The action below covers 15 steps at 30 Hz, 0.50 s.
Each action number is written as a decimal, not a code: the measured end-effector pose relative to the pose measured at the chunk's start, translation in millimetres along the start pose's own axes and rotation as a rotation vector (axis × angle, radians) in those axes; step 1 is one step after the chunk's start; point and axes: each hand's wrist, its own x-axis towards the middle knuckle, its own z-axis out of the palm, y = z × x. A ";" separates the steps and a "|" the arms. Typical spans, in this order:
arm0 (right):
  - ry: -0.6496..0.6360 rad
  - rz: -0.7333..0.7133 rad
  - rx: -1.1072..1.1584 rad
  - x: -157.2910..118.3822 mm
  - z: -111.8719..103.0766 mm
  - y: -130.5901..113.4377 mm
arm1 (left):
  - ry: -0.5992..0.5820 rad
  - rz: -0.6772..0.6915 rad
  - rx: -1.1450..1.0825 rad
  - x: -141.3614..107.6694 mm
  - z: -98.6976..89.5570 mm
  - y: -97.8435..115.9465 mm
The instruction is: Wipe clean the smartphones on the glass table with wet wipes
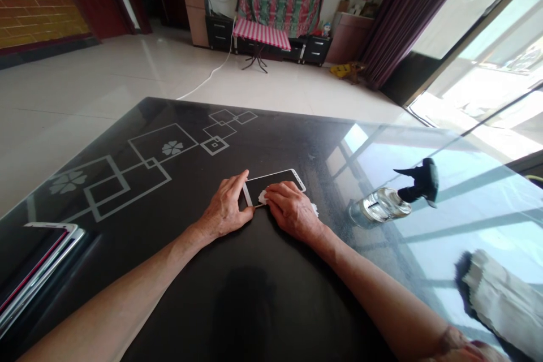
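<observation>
Holding down a white-framed phone (271, 180) on the glossy dark table (297, 305), the left hand (223, 208) has its grip closed around the left end — thumb and fingers at opposite edges. The right hand (293, 209) is pretty much clamped on a crumpled white wipe (262, 198), pressing it against the screen — spray bottle (382, 206) off to the right.
</observation>
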 end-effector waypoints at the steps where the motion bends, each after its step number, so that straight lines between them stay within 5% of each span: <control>1: 0.015 0.028 -0.017 -1.1 -2.1 3.6 | -0.003 -0.005 0.002 0.2 -0.2 0.2; 10: 0.080 0.297 -0.309 -9.9 -13.8 25.2 | -0.017 -0.023 -0.018 -0.1 -1.2 0.6; 15: 0.010 0.123 -0.151 -5.1 -6.5 3.1 | -0.006 -0.012 0.002 0.1 -0.5 0.8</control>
